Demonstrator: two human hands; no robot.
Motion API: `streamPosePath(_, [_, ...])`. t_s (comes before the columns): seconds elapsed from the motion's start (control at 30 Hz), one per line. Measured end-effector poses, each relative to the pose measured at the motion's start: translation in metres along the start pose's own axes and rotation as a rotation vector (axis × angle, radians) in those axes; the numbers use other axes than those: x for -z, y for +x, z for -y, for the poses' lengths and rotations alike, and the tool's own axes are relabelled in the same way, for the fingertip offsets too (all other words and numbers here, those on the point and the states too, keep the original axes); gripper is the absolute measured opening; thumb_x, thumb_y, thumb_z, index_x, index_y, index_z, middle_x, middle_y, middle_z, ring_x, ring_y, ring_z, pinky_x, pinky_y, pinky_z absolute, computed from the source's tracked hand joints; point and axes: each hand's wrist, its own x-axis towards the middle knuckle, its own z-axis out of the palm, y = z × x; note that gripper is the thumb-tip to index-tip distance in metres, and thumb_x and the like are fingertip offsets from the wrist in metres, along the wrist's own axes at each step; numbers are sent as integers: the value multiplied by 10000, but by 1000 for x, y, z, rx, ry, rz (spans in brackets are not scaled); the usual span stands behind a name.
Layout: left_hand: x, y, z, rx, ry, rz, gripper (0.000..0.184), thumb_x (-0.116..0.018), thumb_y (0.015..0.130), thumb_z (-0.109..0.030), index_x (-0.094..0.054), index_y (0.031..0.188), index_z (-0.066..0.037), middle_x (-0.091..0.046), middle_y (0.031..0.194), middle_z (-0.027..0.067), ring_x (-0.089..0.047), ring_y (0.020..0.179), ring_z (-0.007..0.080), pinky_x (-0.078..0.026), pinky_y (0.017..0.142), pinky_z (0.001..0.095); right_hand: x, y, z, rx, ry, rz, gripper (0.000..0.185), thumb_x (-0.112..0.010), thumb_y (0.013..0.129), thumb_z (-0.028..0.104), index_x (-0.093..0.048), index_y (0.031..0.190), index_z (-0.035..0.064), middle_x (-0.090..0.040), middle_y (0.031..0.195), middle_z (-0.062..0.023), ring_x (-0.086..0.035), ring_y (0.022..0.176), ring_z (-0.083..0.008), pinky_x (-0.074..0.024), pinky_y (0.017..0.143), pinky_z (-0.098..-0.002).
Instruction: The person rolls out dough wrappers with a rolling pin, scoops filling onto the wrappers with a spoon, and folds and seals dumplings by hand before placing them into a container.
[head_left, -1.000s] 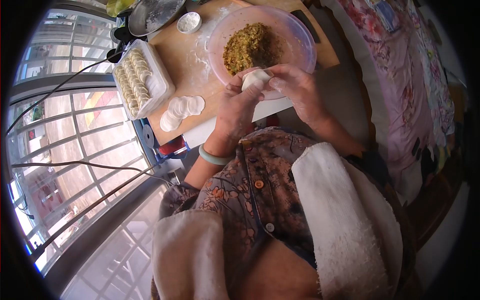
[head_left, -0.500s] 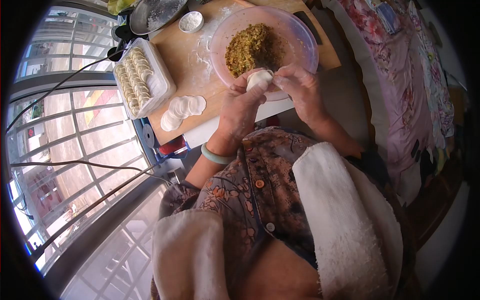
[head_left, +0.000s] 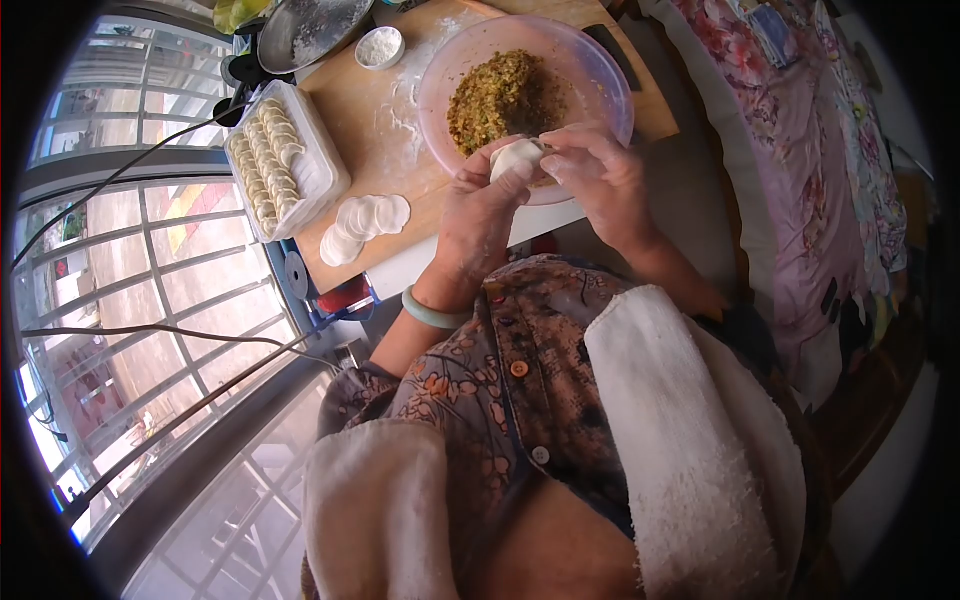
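A white dumpling (head_left: 516,158), its dough folded over, is held just above the near rim of a pink translucent bowl (head_left: 607,112). My left hand (head_left: 482,212) is closed around it, thumb on the near side. The fingers of my right hand (head_left: 606,188) are pinched together at the dumpling's right edge, partly covering it. Chopped yellow-green filling (head_left: 503,95) is heaped in the bowl. Round dough wrappers (head_left: 350,228) lie overlapping on the wooden board to the left.
A plastic tray (head_left: 333,178) holding rows of dumplings stands at the board's left edge. Behind it are a metal pan (head_left: 310,35) and a small bowl of flour (head_left: 380,47). Flour dusts the wooden board (head_left: 385,120). A barred window (head_left: 130,260) is on the left, flowered cloth (head_left: 770,180) on the right.
My right fingers have shifted slightly at the dumpling's right edge, with the index finger lifted a little. My left hand keeps its hold, and the view has moved very slightly.
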Motion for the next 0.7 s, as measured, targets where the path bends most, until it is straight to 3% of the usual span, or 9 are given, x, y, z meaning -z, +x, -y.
streamPosePath(0.23, [-1, -2, 3, -37, 87, -11, 323, -673, 872, -55, -590, 1183, -25, -666, 1034, 32, -595, 869, 82, -460, 712, 208, 3, -2, -3, 80, -97, 27, 163, -703, 811, 38, -688, 972, 61, -604, 921, -32, -580, 855, -131, -462, 721, -257])
streamPosePath(0.33, [-2, -3, 3, -51, 101, -12, 319, -670, 873, -51, -591, 1181, -18, -666, 1039, 34, -597, 874, 81, -462, 718, 208, 3, 0, 0, 217, -220, -17, 146, -712, 805, 39, -685, 948, 47, -609, 925, -29, -575, 851, -119, -472, 732, -265])
streamPosePath(0.43, [-5, -4, 1, -54, 87, -5, 316, -670, 874, -50, -593, 1179, -16, -667, 1044, 37, -600, 882, 83, -464, 722, 210, -1, -2, 2, -107, 20, -78, 144, -703, 825, 55, -690, 965, 22, -627, 961, -28, -582, 882, -103, -483, 771, -263])
streamPosePath(0.53, [-6, -5, 2, -57, 75, 3, 320, -672, 872, -47, -594, 1180, -16, -667, 1046, 37, -601, 884, 86, -469, 724, 213, 1, -3, 6, -273, 226, 22, 173, -687, 854, 79, -690, 1006, -5, -644, 997, -27, -589, 921, -91, -487, 812, -255])
streamPosePath(0.7, [-4, -4, 6, -64, 66, 23, 324, -672, 869, -34, -593, 1183, -15, -667, 1046, 44, -603, 885, 90, -480, 727, 220, -3, -9, -2, -311, 348, -11, 191, -660, 877, 74, -682, 1045, -16, -652, 999, -42, -600, 933, -100, -478, 853, -247])
